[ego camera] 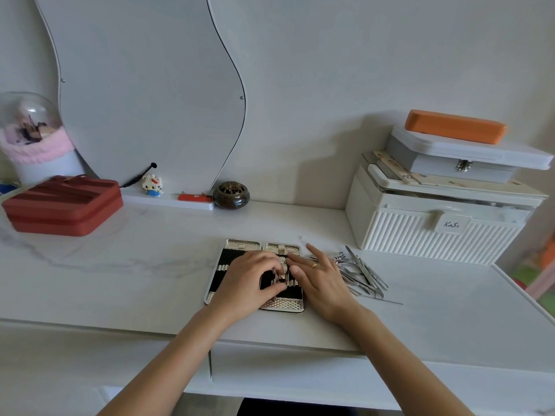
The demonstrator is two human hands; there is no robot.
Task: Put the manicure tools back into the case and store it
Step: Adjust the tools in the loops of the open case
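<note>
- The left hand [250,280] lies palm down over the open case [240,246], fingers curled and narrowed onto a small metal tool [281,276] near the centre fold. Whether the tool is pinched or only pressed into its loop cannot be told.
- The right hand [319,279] rests flat on the right half of the case, fingers spread, index raised. It appears to carry nothing; its fingertips meet the left hand's at the same tool.
- The case lies open and flat on the white desk [150,265], directly ahead of the person, both halves side by side, black lining up.
- The loose tools [362,274] sit in a heap just beside the right edge of the case, touching or nearly touching the right hand. Their long axes run mostly away from the person, slanting rightward toward the near end.
- Judgement: the right hand is the nearer one for the next pickup; the left is better placed to steady the case.
- Most tools are not yet stowed.
</note>
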